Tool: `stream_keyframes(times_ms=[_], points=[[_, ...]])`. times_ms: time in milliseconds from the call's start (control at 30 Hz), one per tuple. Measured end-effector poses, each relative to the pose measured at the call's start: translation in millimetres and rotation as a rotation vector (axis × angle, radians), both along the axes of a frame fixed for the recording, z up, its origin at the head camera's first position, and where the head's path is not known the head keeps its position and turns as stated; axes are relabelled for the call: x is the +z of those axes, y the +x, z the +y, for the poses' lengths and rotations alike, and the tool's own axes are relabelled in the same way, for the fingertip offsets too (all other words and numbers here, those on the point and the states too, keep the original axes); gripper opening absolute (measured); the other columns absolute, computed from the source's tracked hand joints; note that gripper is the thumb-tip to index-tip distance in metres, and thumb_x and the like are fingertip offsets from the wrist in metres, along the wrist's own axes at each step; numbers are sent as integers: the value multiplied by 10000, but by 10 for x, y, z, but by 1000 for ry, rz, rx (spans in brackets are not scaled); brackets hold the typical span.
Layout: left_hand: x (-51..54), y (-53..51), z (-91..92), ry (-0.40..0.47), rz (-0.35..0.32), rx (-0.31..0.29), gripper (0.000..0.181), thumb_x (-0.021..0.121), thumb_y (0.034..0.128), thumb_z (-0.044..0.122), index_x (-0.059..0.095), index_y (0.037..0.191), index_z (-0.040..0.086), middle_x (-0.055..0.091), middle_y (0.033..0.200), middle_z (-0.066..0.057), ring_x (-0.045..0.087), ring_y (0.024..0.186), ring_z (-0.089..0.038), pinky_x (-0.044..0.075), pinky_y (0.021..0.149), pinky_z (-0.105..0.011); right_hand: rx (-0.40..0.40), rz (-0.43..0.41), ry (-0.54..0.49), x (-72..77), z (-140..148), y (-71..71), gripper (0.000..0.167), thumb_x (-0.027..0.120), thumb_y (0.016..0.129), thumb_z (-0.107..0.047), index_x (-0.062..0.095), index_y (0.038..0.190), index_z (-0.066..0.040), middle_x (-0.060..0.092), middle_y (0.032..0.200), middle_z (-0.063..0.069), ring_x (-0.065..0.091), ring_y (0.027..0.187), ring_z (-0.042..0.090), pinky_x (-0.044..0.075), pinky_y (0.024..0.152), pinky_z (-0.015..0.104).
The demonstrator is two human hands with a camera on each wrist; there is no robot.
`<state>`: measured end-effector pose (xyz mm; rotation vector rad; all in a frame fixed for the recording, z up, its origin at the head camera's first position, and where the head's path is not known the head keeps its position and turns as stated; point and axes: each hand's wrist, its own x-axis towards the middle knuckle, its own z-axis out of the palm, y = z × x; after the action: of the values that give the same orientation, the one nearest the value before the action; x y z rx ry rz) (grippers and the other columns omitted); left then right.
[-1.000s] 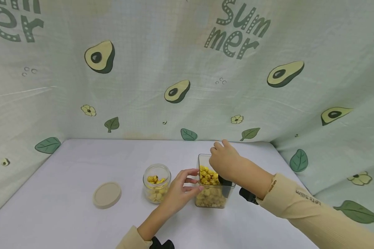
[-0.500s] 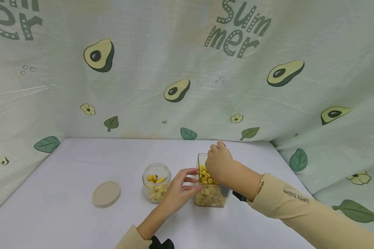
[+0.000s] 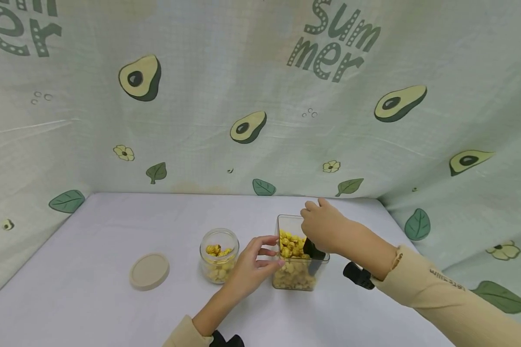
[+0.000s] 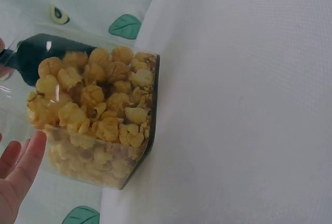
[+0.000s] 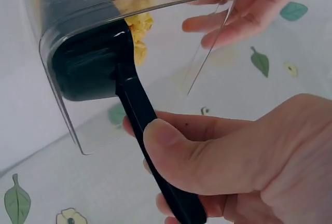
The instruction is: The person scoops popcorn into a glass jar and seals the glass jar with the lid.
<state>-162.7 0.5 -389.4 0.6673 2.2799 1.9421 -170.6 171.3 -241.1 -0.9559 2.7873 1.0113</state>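
Note:
A clear square container (image 3: 293,278) holds yellow popcorn (image 4: 96,99). My right hand (image 3: 325,225) grips the handle of a black scoop (image 5: 93,63), thumb along the handle in the right wrist view. The scoop's bowl is inside the container, against its right side and beside the popcorn. At the container's left side is my left hand (image 3: 253,266); its fingers, fairly straight, lie against the wall with the thumb near the front rim. Just left of that hand stands an open glass jar (image 3: 218,258) with some popcorn inside.
A round beige lid (image 3: 149,272) lies flat on the white table (image 3: 91,250), left of the jar. A pale cloth printed with avocados (image 3: 248,127) and leaves hangs behind the table and along its sides.
My right hand first shifts left over the container, hiding the scoop, then comes back right and the black bowl shows again. The left hand keeps its place.

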Motion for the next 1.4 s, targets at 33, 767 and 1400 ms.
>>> stream_keyframes(times_ms=[33, 767, 1400], points=[[2, 0, 1, -2, 1, -1, 505, 677, 857, 252, 480, 1295, 97, 481, 1290, -67, 538, 1071, -207, 516, 860, -214, 10, -3, -15, 8, 24, 3, 66, 724, 780, -182, 679, 798, -136, 584, 910, 37, 459, 879, 215, 436, 851, 427], [7, -13, -10, -20, 9, 6, 498, 680, 853, 258, 488, 1285, 99, 492, 1282, -67, 540, 1063, -210, 517, 862, -238, 90, 20, -389, -294, 577, 73, 152, 720, 774, -103, 661, 884, -190, 498, 818, -56, 397, 759, 149, 343, 684, 319], [4, 2, 9, -31, 10, 20, 498, 684, 848, 282, 494, 1277, 114, 502, 1265, -63, 546, 1053, -205, 520, 849, -234, 84, -6, -610, -521, 605, 131, 192, 718, 775, -44, 664, 935, -137, 515, 839, -57, 434, 781, 127, 384, 699, 328]])
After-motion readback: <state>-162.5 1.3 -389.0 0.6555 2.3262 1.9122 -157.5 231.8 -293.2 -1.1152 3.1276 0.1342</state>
